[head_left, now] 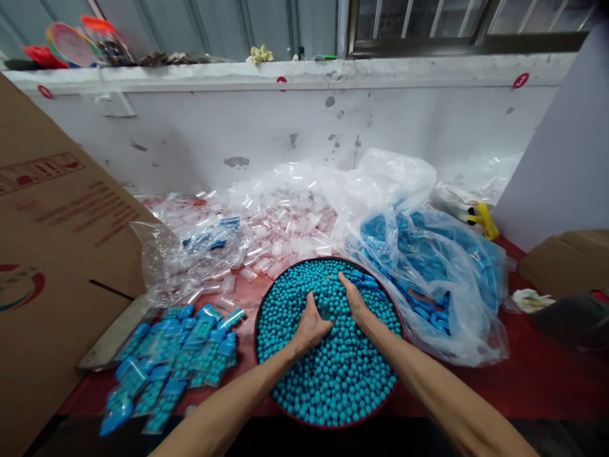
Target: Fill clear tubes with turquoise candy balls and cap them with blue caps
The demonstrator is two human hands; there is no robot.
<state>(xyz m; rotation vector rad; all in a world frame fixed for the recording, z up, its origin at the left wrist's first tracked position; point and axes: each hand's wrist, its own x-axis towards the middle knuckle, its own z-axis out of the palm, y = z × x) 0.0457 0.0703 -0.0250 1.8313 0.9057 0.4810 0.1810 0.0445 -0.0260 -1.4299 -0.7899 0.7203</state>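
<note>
Many teal beads (333, 387) in one round, red-rimmed tub (329, 426)

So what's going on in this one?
A person has both hands in a round tub of blue-green beads. The left hand and right hand are partly sunk, so any grip is hidden. Bead-filled clear containers with blue caps lie left, loose clear pieces behind, and a plastic bag of blue pieces right.

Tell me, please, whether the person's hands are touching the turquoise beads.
Touching. The head view shows it: the left hand and right hand reach into the turquoise beads, each partly hidden among them.
</note>
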